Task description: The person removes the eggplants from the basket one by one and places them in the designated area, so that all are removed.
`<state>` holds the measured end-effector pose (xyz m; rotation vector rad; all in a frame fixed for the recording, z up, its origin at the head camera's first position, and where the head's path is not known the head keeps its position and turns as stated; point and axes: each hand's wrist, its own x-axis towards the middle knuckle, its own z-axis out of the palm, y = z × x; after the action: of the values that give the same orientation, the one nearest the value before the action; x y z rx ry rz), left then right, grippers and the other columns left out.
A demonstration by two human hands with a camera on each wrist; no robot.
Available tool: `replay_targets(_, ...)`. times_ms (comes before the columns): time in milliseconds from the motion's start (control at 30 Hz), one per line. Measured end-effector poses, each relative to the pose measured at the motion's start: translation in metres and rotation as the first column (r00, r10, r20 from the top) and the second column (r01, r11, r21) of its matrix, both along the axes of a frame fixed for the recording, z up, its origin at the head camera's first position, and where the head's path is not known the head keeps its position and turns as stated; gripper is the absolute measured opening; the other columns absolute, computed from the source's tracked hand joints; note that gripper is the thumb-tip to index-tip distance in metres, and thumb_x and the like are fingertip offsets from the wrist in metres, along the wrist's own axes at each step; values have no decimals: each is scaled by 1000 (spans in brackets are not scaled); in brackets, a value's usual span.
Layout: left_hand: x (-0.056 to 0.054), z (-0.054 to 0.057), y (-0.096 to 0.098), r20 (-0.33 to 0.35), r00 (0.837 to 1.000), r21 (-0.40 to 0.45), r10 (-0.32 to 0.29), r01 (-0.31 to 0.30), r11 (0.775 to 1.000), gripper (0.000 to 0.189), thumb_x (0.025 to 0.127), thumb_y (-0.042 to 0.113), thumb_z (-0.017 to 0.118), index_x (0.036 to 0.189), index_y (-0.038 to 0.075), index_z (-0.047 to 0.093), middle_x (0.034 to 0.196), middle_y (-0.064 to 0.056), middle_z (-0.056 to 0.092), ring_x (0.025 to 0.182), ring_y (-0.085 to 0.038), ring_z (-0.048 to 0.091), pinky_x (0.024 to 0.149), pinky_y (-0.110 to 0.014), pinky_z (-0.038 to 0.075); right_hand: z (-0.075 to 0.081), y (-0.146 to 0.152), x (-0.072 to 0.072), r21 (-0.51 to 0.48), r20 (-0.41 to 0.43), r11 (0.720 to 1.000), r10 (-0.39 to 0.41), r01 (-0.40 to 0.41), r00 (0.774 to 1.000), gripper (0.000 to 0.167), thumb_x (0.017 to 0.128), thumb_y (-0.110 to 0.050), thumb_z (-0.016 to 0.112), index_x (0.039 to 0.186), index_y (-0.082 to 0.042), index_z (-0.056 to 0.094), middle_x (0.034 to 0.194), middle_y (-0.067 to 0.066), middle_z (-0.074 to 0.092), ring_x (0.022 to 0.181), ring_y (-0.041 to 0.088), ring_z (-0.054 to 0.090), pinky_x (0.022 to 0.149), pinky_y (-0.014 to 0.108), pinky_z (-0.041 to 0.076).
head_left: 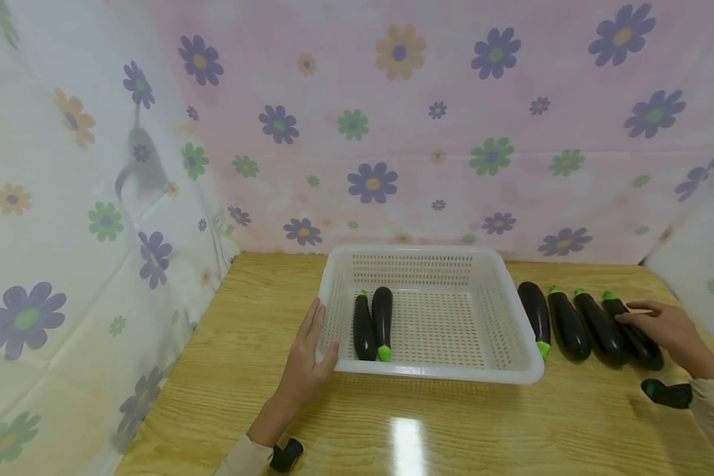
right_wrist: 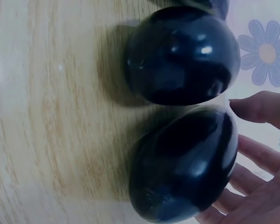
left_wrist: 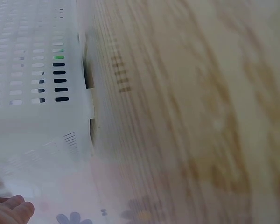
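In the left wrist view, the left hand [head_left: 307, 354] is mostly cut off; from above, its straight fingers lie along the rim of the white basket [head_left: 416, 371]. The right hand [head_left: 669, 328] has thumb and fingers spread apart about the rightmost eggplant [head_left: 635, 337]; how firmly they touch is hard to tell. Three more glossy, rounded eggplants [head_left: 570, 327] lie beside it. Two eggplants [head_left: 383, 320] rest inside the slotted plastic basket. Wood-grain table [head_left: 262, 317]; flowered cloth [head_left: 327, 79] behind.
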<state>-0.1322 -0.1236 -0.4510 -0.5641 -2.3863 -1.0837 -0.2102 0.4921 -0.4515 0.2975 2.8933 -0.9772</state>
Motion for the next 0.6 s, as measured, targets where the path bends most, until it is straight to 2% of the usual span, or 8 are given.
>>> replay_targets(100,1,1,0,4,1000,0,-1,1,1000,66,89,16,58,143,-9,30,152,-22,23,138,-32,26,108,-34,23,5,-5,1,20,-1,1000,19,-19,1000,73,96,-40,47,134,20,28,126,52,25,105,62,34,71,61,40)
replay_targets(233,1,2,-1,10,1000,8,-2,2,1000,66,89,15,58,143,-10,30,152,-22,23,138,-32,26,108,-32,22,4,0,-4,38,1,998,50,-50,999,76,96,-40,50,135,20,26,126,51,29,103,62,36,72,61,40)
replay_targets(333,1,2,-2,3,1000,13,-8,8,1000,65,89,15,58,143,-10,30,152,-22,22,138,-33,26,108,-34,23,-3,8,-12,89,-61,994,62,-56,996,76,94,-44,52,138,14,30,124,48,35,101,60,40,63,55,44)
replay_targets(400,0,2,-2,0,1000,14,-13,13,1000,65,89,15,58,143,-10,30,153,-21,22,138,-32,26,108,-37,24,-2,7,-15,117,-99,992,66,-54,993,74,93,-46,53,138,10,34,124,47,37,101,59,42,61,54,44)
replay_targets(467,0,1,-2,1,1000,12,-13,13,1000,65,89,15,58,143,-10,30,153,-20,21,138,-32,26,107,-39,25,8,-1,-15,136,-132,988,87,-69,987,69,94,-43,53,136,10,36,123,47,38,100,59,43,60,54,44)
replay_targets(600,0,0,-1,11,1000,11,-4,4,1000,66,89,16,57,144,-9,29,153,-19,21,139,-31,25,106,-43,26,46,-33,-7,113,-119,981,170,-157,978,67,96,-36,52,134,16,33,123,47,35,101,60,39,69,61,40)
